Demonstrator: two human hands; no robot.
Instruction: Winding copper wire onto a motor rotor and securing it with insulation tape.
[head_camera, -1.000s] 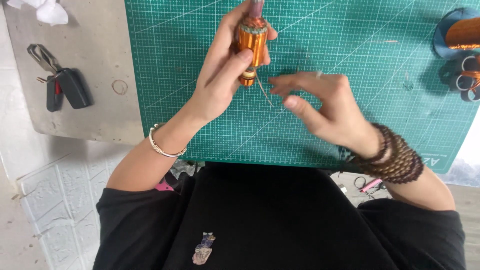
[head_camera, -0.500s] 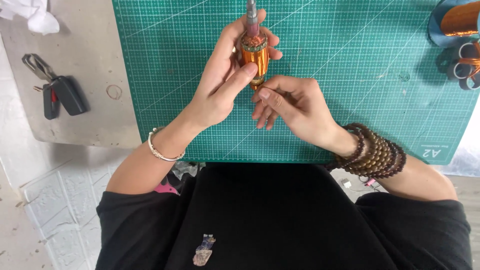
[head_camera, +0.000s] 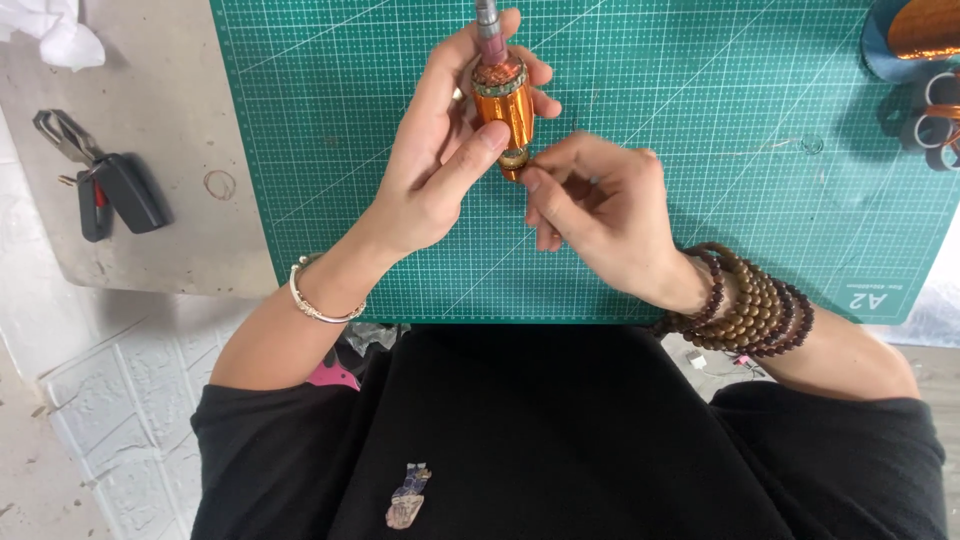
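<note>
- Green gridded cutting mat (head_camera: 700, 120): flat, with open room right of the hands.
- Left hand (head_camera: 440, 150): curled around the copper-wound rotor (head_camera: 505, 110), upright above the mat's middle.
- Right hand (head_camera: 590, 200): fingertips pinched at the rotor's lower end.
- Black car key (head_camera: 110, 190): far left, on the grey board.

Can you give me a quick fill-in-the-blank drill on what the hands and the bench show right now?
1. The left hand grips an orange copper-wound rotor over the ____ cutting mat.
2. The right hand pinches the rotor's ____ end.
3. The car key lies to the ____ of the mat.
4. The bead bracelets sit on the ____ wrist.

Missing words: green; lower; left; right
</note>
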